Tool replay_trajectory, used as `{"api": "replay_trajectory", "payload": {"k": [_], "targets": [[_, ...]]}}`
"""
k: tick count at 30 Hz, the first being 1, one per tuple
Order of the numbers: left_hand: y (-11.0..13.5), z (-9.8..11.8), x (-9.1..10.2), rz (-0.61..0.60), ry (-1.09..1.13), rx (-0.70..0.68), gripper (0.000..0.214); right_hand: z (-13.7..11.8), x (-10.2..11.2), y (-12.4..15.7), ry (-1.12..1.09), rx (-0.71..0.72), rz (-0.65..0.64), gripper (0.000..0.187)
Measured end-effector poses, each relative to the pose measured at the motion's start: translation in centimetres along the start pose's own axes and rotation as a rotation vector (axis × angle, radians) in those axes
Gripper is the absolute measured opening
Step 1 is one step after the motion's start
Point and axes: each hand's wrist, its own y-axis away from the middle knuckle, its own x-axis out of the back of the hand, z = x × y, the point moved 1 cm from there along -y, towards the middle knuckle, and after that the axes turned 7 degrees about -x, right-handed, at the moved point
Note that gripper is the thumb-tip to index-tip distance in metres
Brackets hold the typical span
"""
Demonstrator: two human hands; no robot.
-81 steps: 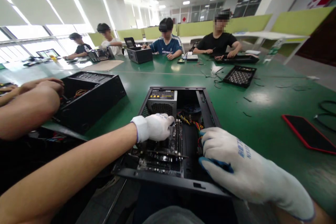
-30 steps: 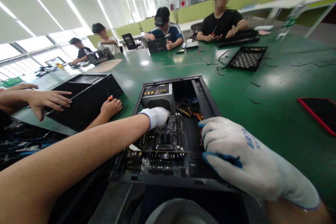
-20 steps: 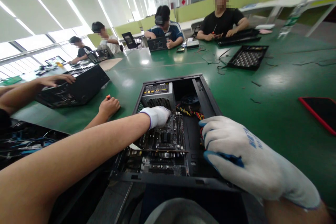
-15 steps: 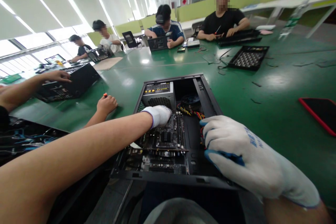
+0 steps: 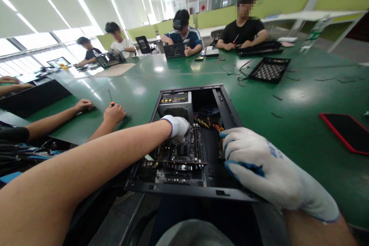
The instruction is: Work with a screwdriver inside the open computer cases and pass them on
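An open black computer case [image 5: 227, 107] lies on the green table in front of me, with a motherboard [image 5: 184, 153] inside and a grey power supply [image 5: 174, 103] at its far end. My left hand [image 5: 178, 127], in a white glove, reaches in and presses curled fingers onto the motherboard just below the power supply; what is under them is hidden. My right hand [image 5: 259, 165], also gloved, lies over the case's right side. Its fingers are bent down into the case beside the coloured cables [image 5: 209, 125].
At the left, another person's hand [image 5: 113, 114] holds a small screwdriver upright on the table, near a black case [image 5: 31, 98]. A red-rimmed flat device [image 5: 346, 132] lies at the right. A black tray [image 5: 269, 70] and cable scraps lie farther back. Several people work along the far side.
The neighbour's black case has been slid away to the left, and their screwdriver hand now rests on the table. My two hands stay in the case, with the left shifted slightly.
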Motion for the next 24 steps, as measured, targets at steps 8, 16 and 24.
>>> {"api": "replay_trajectory", "payload": {"k": [8, 16, 24], "targets": [[0.06, -0.44, -0.28, 0.048, 0.038, 0.007, 0.067, -0.26, 0.00, -0.12, -0.008, -0.028, -0.070, 0.032], [0.19, -0.15, 0.18, 0.019, 0.028, 0.004, 0.051, -0.23, -0.05, -0.07, -0.031, -0.036, -0.049, 0.031], [-0.12, -0.45, -0.05, 0.005, 0.061, 0.022, 0.058, -0.09, -0.26, 0.21, -0.038, -0.057, -0.031, 0.027]]}}
